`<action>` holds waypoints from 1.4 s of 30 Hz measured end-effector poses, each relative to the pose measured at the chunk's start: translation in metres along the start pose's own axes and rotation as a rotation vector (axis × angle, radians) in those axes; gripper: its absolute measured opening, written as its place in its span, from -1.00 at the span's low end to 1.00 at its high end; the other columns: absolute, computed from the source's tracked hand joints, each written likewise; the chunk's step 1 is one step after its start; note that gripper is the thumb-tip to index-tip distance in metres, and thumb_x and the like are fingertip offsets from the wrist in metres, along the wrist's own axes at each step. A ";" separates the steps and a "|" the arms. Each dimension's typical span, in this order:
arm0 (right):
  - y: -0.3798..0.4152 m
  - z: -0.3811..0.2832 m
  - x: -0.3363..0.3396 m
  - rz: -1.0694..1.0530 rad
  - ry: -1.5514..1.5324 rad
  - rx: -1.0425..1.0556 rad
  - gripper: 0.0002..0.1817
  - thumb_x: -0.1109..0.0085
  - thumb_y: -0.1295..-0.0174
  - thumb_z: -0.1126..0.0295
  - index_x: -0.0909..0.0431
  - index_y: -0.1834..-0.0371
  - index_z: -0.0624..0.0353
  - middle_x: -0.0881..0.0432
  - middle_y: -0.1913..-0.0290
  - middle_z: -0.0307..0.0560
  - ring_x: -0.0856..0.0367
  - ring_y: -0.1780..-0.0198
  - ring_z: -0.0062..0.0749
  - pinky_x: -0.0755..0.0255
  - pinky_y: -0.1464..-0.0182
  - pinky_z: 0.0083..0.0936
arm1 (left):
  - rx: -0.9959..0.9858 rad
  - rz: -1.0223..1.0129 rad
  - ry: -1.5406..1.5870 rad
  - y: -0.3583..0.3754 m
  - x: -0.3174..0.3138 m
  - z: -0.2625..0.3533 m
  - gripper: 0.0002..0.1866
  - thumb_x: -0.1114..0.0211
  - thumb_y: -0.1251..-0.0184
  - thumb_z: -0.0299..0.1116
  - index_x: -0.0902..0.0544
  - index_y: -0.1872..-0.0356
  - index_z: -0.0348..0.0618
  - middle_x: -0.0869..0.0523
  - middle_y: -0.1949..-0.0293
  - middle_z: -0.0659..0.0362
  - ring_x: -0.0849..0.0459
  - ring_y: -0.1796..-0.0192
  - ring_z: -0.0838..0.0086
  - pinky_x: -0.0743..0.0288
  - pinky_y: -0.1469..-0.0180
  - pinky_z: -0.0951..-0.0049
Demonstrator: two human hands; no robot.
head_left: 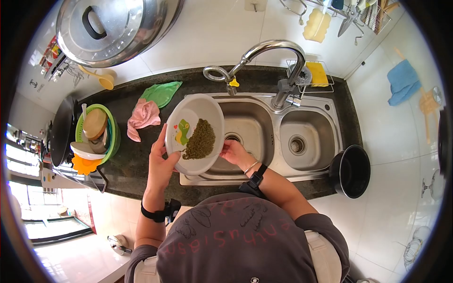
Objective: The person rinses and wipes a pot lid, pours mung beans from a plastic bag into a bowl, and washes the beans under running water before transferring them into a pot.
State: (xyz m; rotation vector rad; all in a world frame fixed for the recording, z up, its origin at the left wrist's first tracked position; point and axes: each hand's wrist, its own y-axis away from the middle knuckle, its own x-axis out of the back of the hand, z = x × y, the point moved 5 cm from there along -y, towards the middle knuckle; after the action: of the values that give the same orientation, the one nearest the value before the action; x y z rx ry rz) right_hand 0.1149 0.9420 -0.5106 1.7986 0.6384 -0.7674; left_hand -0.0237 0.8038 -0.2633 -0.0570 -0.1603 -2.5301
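Note:
A white bowl [193, 106] with a green cartoon print inside is held over the left edge of the steel sink [255, 106]. Small greenish-brown grains [201, 141] lie heaped on the right side of its inside. My left hand [163, 162] grips the bowl's left rim, thumb over the edge. At the lower right rim, my right hand [233, 152] holds the bowl, its fingers partly hidden behind it. The bowl covers part of the left basin.
A curved faucet [285, 87] stands behind the sink. Pink [144, 115] and green [163, 93] cloths lie left of the bowl. Farther left is a green basket [113, 146] of dishes. A black pot [355, 170] sits at the right counter edge.

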 end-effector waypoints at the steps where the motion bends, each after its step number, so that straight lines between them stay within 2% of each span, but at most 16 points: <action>1: -0.002 0.001 0.002 0.000 -0.004 0.001 -0.79 0.14 -0.37 0.37 -0.50 0.14 0.21 -0.59 0.19 -0.10 -0.55 0.12 -0.33 -0.46 0.00 -0.35 | -0.002 0.002 -0.004 0.000 0.000 0.001 -0.20 -0.12 0.01 -0.63 -0.21 -0.40 -0.04 -0.42 -0.06 0.09 -0.64 0.16 0.52 -0.64 0.45 0.65; 6: -0.001 0.001 0.009 -0.009 0.083 0.016 -0.80 0.12 -0.36 0.42 -0.49 0.12 0.25 -0.57 0.19 -0.09 -0.54 0.18 -0.34 -0.47 0.11 -0.38 | 0.026 -0.006 0.040 0.001 -0.004 0.004 -0.21 -0.12 0.01 -0.62 -0.22 -0.40 -0.07 -0.44 -0.04 0.10 -0.64 0.16 0.57 -0.58 0.50 0.69; 11: 0.000 0.002 0.004 0.008 0.191 0.008 -0.80 0.12 -0.36 0.46 -0.48 0.11 0.30 -0.58 0.17 -0.05 -0.57 0.16 -0.29 -0.51 0.08 -0.34 | 0.050 -0.014 0.053 0.000 -0.005 0.002 -0.22 -0.12 0.00 -0.61 -0.23 -0.39 -0.06 -0.43 -0.04 0.14 -0.62 0.16 0.60 -0.54 0.53 0.72; 16: 0.007 0.004 -0.007 0.041 0.197 -0.019 -0.80 0.11 -0.36 0.47 -0.48 0.08 0.34 -0.60 0.12 0.01 -0.60 0.11 -0.25 -0.54 0.01 -0.31 | -0.064 0.008 -0.114 0.001 -0.003 0.001 -0.21 -0.13 0.05 -0.62 -0.30 -0.37 0.02 -0.41 -0.03 0.18 -0.51 0.06 0.60 -0.56 0.38 0.67; 22: 0.014 -0.006 -0.018 0.140 0.334 0.091 -0.81 0.11 -0.35 0.51 -0.51 0.14 0.35 -0.63 0.18 0.02 -0.65 0.21 -0.24 -0.59 0.10 -0.31 | -0.135 -0.013 -0.104 0.004 -0.005 0.003 -0.21 -0.14 0.05 -0.63 -0.32 -0.36 0.04 -0.39 -0.03 0.18 -0.50 0.05 0.58 -0.56 0.35 0.68; 25: 0.010 -0.010 -0.010 0.106 0.283 0.109 -0.83 0.01 -0.31 0.50 -0.54 0.17 0.39 -0.64 0.23 0.05 -0.67 0.29 -0.19 -0.61 0.19 -0.25 | -0.104 0.001 -0.089 0.005 -0.005 0.003 -0.22 -0.12 0.03 -0.65 -0.28 -0.37 -0.02 -0.46 -0.04 0.15 -0.57 0.07 0.55 -0.61 0.36 0.65; 26: 0.012 -0.012 -0.011 0.061 0.299 0.104 -0.81 0.03 -0.32 0.50 -0.52 0.14 0.40 -0.64 0.18 0.07 -0.67 0.24 -0.18 -0.60 0.15 -0.24 | -0.107 0.000 -0.087 0.006 -0.006 0.008 -0.22 -0.12 0.03 -0.65 -0.28 -0.37 -0.02 -0.46 -0.04 0.15 -0.57 0.07 0.55 -0.61 0.36 0.65; 28: 0.016 -0.019 -0.007 0.016 0.320 0.098 -0.79 0.06 -0.34 0.49 -0.50 0.10 0.41 -0.63 0.13 0.09 -0.66 0.20 -0.18 -0.59 0.11 -0.22 | 0.059 0.020 0.191 0.009 -0.004 0.009 -0.23 -0.09 -0.01 -0.67 -0.21 -0.38 -0.13 -0.55 -0.05 0.09 -0.66 0.11 0.48 -0.67 0.37 0.58; 29: 0.025 -0.024 -0.012 -0.048 0.273 0.082 -0.76 0.10 -0.35 0.49 -0.45 0.04 0.43 -0.60 0.08 0.14 -0.65 0.14 -0.12 -0.56 0.05 -0.19 | 0.026 0.044 0.219 0.008 0.002 0.004 -0.27 -0.08 -0.05 -0.66 -0.18 -0.37 -0.21 -0.60 -0.03 0.02 -0.71 0.14 0.39 -0.71 0.38 0.47; 30: 0.032 -0.029 -0.015 -0.111 0.226 0.067 -0.73 0.14 -0.36 0.48 -0.41 -0.02 0.44 -0.58 0.02 0.19 -0.63 0.08 -0.07 -0.54 -0.02 -0.15 | 0.026 0.045 0.222 0.008 0.007 0.003 -0.27 -0.08 -0.05 -0.66 -0.18 -0.37 -0.21 -0.60 -0.03 0.02 -0.71 0.14 0.39 -0.71 0.38 0.47; 31: 0.038 -0.034 -0.012 -0.109 0.228 0.066 -0.73 0.14 -0.36 0.48 -0.41 -0.02 0.44 -0.58 0.02 0.19 -0.63 0.08 -0.07 -0.54 -0.02 -0.15 | 0.058 0.054 0.247 0.008 0.012 0.000 -0.32 -0.07 -0.08 -0.64 -0.21 -0.34 -0.23 -0.58 -0.03 0.01 -0.71 0.14 0.32 -0.72 0.38 0.42; 32: 0.044 -0.039 -0.013 -0.198 0.219 0.055 -0.69 0.17 -0.38 0.47 -0.35 -0.08 0.47 -0.52 -0.04 0.26 -0.58 -0.02 0.01 -0.48 -0.11 -0.12 | 0.092 0.062 0.272 0.008 0.016 -0.003 -0.36 -0.06 -0.10 -0.61 -0.24 -0.31 -0.24 -0.57 -0.03 -0.01 -0.71 0.14 0.25 -0.73 0.38 0.37; 36: 0.065 -0.054 -0.018 -0.430 0.125 0.025 -0.59 0.19 -0.38 0.44 -0.23 -0.18 0.55 -0.38 -0.17 0.44 -0.41 -0.22 0.18 -0.32 -0.29 -0.06 | 0.108 0.091 0.316 0.008 0.032 -0.010 -0.43 -0.06 -0.13 -0.57 -0.27 -0.26 -0.26 -0.56 -0.01 -0.03 -0.70 0.13 0.21 -0.75 0.37 0.27; 40: 0.075 -0.063 -0.021 -0.446 0.059 -0.003 -0.56 0.18 -0.38 0.43 -0.19 -0.20 0.58 -0.32 -0.22 0.47 -0.33 -0.28 0.20 -0.26 -0.33 -0.06 | 0.096 0.118 0.318 0.008 0.042 -0.012 -0.44 -0.08 -0.13 -0.57 -0.28 -0.24 -0.25 -0.56 -0.01 -0.03 -0.70 0.12 0.20 -0.75 0.37 0.27; 41: 0.078 -0.064 -0.023 -0.470 0.056 0.008 -0.55 0.16 -0.39 0.41 -0.19 -0.21 0.58 -0.32 -0.22 0.46 -0.33 -0.28 0.20 -0.26 -0.33 -0.06 | 0.095 0.126 0.342 0.009 0.043 -0.011 -0.35 -0.10 -0.09 -0.60 -0.21 -0.30 -0.30 -0.58 0.00 -0.06 -0.71 0.14 0.20 -0.75 0.40 0.29; 42: 0.081 -0.066 -0.026 -0.495 0.052 0.018 -0.54 0.14 -0.39 0.39 -0.19 -0.21 0.58 -0.33 -0.22 0.46 -0.34 -0.27 0.20 -0.27 -0.32 -0.05 | 0.093 0.129 0.346 0.009 0.043 -0.010 -0.35 -0.10 -0.09 -0.60 -0.21 -0.30 -0.30 -0.58 0.00 -0.06 -0.71 0.14 0.20 -0.75 0.40 0.29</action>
State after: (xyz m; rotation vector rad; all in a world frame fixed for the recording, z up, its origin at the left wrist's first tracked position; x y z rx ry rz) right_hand 0.1702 0.9761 -0.4255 1.6973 1.1376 -1.0558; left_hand -0.0538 0.7707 -0.2689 0.3929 -0.1305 -2.3578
